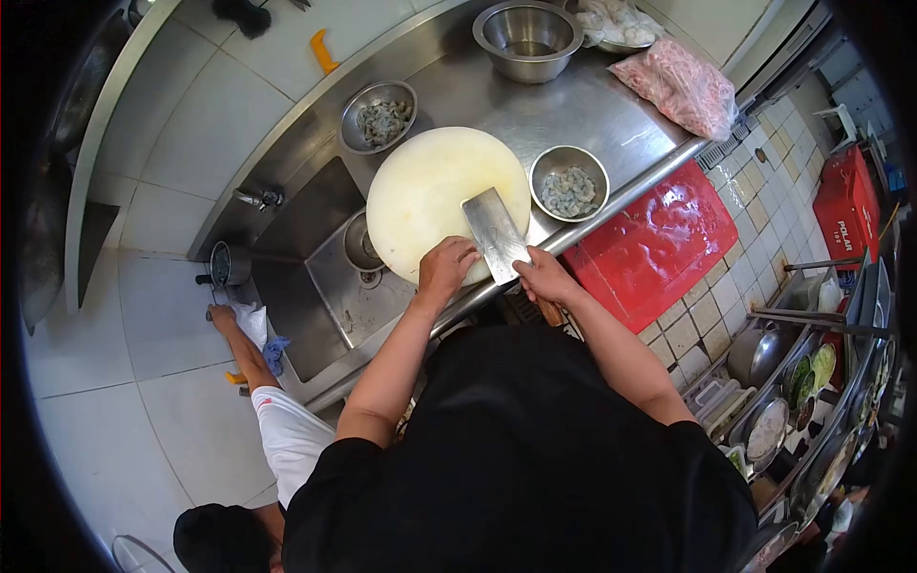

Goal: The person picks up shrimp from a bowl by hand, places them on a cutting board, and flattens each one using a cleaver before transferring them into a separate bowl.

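In my right hand (544, 275) is a cleaver (495, 229), gripped where the wooden handle meets the wide blade. The blade lies over the near right part of a round white chopping board (430, 181). My left hand (447, 267) rests at the board's near edge, left of the blade, its fingers bent together; whatever they hold is too small or hidden to tell. Just right of the board stands a metal bowl with peeled shrimp (570, 191). Another metal bowl with greyish shrimp (384, 120) sits behind the board, to the left.
A sink (334, 286) with a metal pot (359, 242) adjoins the board's left. Farther back are a steel basin (527, 40) and a bag of pink meat (680, 88). A red board or lid (659, 244) lies low on the right. Another person's hand (222, 315) is at far left.
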Tool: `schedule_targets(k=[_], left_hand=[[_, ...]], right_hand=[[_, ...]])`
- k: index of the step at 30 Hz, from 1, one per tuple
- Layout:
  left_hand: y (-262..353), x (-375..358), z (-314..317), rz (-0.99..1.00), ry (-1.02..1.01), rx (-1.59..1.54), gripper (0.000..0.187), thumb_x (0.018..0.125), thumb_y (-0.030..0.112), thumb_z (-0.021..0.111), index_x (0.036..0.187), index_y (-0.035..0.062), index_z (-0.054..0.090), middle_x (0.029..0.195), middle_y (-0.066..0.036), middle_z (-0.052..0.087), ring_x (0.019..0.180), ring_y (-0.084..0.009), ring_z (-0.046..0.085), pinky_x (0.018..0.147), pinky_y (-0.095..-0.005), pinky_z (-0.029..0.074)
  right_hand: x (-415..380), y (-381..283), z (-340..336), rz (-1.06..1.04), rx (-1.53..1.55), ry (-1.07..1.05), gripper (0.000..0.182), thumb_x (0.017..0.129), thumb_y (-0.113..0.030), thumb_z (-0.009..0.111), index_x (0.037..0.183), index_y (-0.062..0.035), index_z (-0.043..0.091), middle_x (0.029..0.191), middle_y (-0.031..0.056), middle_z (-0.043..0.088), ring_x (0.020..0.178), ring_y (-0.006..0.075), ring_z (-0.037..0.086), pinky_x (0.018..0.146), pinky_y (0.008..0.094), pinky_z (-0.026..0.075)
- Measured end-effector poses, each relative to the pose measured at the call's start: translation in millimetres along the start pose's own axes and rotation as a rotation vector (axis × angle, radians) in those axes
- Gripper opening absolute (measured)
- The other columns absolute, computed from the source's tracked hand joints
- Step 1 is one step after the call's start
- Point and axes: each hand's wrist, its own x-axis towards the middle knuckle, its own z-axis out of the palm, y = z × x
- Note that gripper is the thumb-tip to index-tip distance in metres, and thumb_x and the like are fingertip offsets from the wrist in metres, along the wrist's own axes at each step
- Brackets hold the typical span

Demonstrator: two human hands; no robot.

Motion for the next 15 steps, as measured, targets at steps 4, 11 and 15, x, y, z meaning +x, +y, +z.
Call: schedule_targets(k=[4, 11, 15], left_hand=[[2, -3, -1, -0.028, 0.04, 0.007, 0.029, 0.086, 0.028, 0.076, 0.105, 0.0065, 0.075, 0.108, -0.01, 0.073, 0.098, -0.029, 0.07, 0.086, -0.0366, 0.055], [1, -5, -3, -0.048, 0.01, 0.022, 0.032, 0.087, 0.03, 0.076, 0.107, 0.0058, 0.074, 0.112, -0.011, 0.073, 0.103, -0.0281, 0.07, 0.089, -0.0365, 0.055], [-1, -3, -3, -0.042, -0.031, 0.034, 0.033, 0.087, 0.031, 0.075, 0.108, 0.0061, 0.074, 0.113, -0.011, 0.073, 0.106, -0.0281, 0.069, 0.092, -0.0369, 0.054]], right_hand=[[-6, -3, -5, -0.024, -0.111, -0.03, 0.025, 0.099, -0.019, 0.054, 0.113, 0.0017, 0.056, 0.064, 0.0042, 0.054, 0.044, 0.013, 0.051, 0.042, 0.0294, 0.044], [-22, -9, -22, 0.012, -0.266, -0.116, 0.025, 0.1, -0.02, 0.052, 0.115, 0.0003, 0.054, 0.064, 0.0035, 0.053, 0.045, 0.0129, 0.052, 0.044, 0.0299, 0.044], [-27, -17, -31, 0.055, -0.271, -0.137, 0.025, 0.1, -0.02, 0.052, 0.116, -0.0008, 0.055, 0.064, 0.0026, 0.053, 0.047, 0.0125, 0.052, 0.044, 0.03, 0.044]])
